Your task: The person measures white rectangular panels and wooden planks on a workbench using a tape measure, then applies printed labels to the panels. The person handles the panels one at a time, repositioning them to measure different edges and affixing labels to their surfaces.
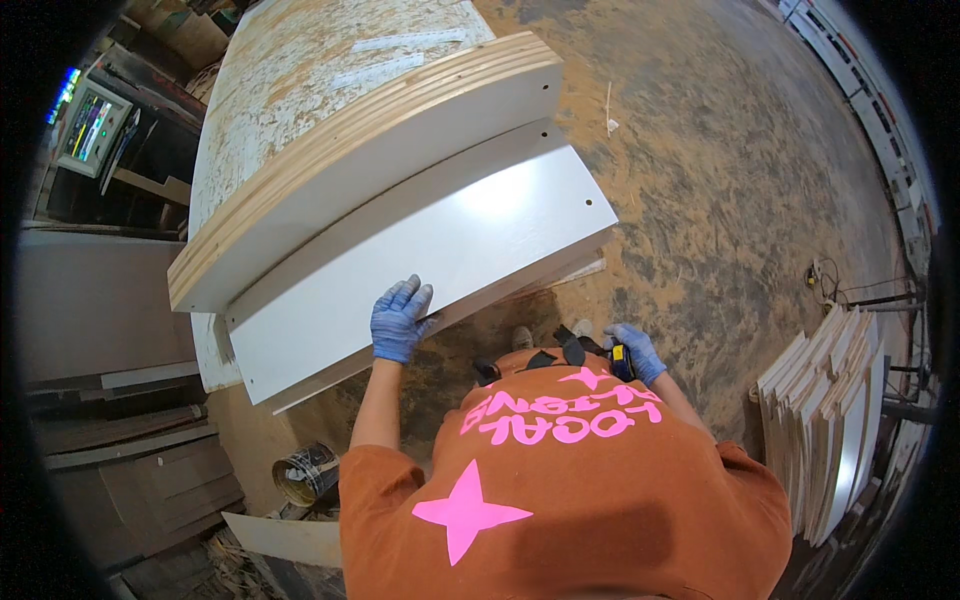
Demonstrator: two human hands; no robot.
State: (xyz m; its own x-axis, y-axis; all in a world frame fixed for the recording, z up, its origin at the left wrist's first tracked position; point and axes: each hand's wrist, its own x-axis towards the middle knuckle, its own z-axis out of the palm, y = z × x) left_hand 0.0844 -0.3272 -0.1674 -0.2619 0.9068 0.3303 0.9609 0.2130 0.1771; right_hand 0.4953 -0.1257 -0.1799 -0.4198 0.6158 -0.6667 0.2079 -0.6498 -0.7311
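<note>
- White board (440, 240) lies flat ahead of both hands, as I see it from here, its long axis slanting from lower left to upper right.
- A thick panel (390, 165) with pale layered edges rises along the board's far side, and a dusty surface (275, 60) reaches out beyond it.
- I have the left hand (402, 318) nearer: gloved in blue-grey, it touches the board around the middle of the near edge.
- Its grip looks spread, fingers laid on top, thumb apart at the edge; I judge it rests rather than pinches.
- For the right hand (637, 350), the board lies ahead and leftward, out of contact.
- That hand is by a yellow-and-black tape measure (621, 362) at the waist; I cannot tell whether its grip pinches it.
</note>
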